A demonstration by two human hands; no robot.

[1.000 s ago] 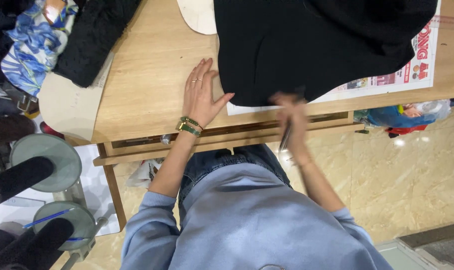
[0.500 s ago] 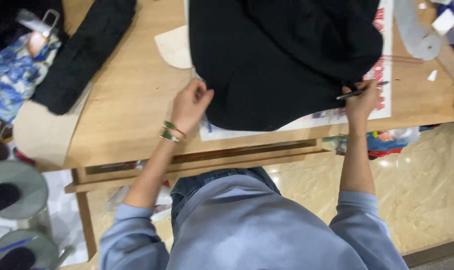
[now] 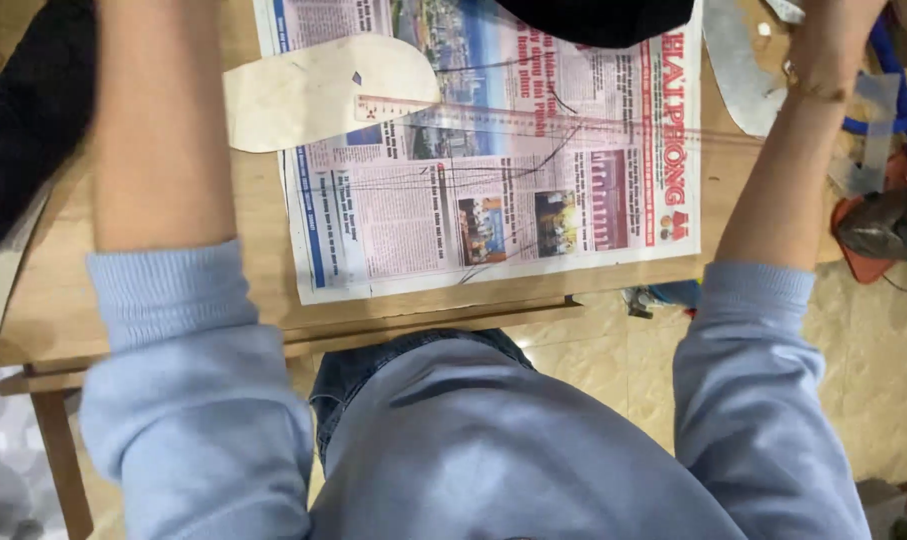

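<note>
Both forearms stretched out over the table (image 3: pixel 153 300). Left hand out of frame past the far edge, right hand (image 3: pixel 823 45) only partly showing at far right, so can't tell its grip. Black fabric (image 3: pixel 598 15) just peeking in at the far edge, lying on a spread newspaper (image 3: pixel 493 210) beside a cream paper pattern piece (image 3: pixel 313 90).

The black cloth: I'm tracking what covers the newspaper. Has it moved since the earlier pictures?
Yes. The black cloth has gone up the table away from the person: earlier it hid most of the newspaper, now only its top edge.
</note>
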